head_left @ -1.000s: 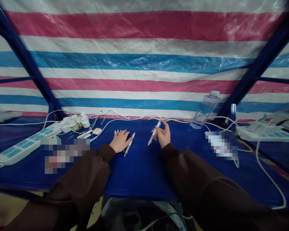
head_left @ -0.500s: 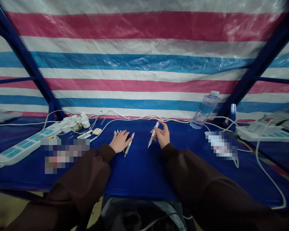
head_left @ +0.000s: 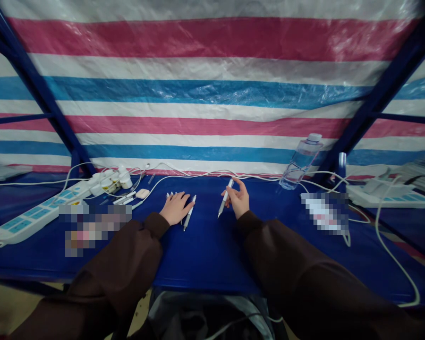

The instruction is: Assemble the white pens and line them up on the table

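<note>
My left hand [head_left: 176,209] lies flat on the blue table [head_left: 208,259] with its fingers spread. It covers most of some pens, whose white ends [head_left: 168,194] poke out past the fingers. Along its thumb lies a white and grey pen [head_left: 189,213], tip toward me; the thumb seems to touch it. To the right, my right hand [head_left: 239,200] is closed on another white and grey pen [head_left: 225,200]. That pen slants with its tip down and toward the left, close to the tabletop; I cannot tell whether the tip touches.
A power strip [head_left: 38,215] with plugged-in chargers and a small white case [head_left: 142,193] are on the left. A clear bottle [head_left: 301,163] leans at the back right, near a second power strip [head_left: 407,198]. White cables [head_left: 205,174] run along the striped sheet [head_left: 212,125].
The pen beside my left thumb has turned slightly, its upper end a little further left, along with the thumb. My right hand holds its pen almost unchanged.
</note>
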The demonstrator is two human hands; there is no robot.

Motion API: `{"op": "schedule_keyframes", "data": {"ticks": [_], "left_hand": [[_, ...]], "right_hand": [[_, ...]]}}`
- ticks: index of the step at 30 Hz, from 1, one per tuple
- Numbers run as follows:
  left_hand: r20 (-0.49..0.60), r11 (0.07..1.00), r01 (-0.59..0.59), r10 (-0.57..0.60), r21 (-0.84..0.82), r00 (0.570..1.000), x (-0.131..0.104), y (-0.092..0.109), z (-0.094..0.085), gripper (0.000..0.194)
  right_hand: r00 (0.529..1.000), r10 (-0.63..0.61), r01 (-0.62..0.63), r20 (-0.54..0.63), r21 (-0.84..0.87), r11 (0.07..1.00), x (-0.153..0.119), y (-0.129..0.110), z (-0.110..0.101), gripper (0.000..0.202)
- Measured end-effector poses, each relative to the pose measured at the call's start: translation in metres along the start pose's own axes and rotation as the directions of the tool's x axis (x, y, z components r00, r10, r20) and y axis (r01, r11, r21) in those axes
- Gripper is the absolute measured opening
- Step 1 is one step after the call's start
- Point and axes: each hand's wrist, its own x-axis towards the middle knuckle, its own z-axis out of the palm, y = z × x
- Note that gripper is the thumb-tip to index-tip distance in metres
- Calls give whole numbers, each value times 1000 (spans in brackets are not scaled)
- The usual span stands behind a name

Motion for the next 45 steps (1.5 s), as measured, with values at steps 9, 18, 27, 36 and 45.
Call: {"op": "schedule_keyframes", "data": {"ticks": [9,18,27,36,45], "left_hand": [[-4,1000,-3,3,-4,1000,1,-2,2,60],[-2,1000,5,-5,7,1000,0,1,-1,57],[-28,998,65,-64,27,998,0,-3,1,62],[28,983,180,-181,43,983,-3,1,-8,64],[43,982,184,-185,33,982,-2,-1,-8,64]], "right_hand": [[1000,-7,7,4,23,1000,0,0,1,54],[999,33,-33,24,22,999,1,1,1,56],[995,73,-73,71,10,997,0,0,2,59],[996,69,-67,61,-24,997,-1,-1,1,55],[995,78,-76,68,-29,997,-1,-1,1,57]]}}
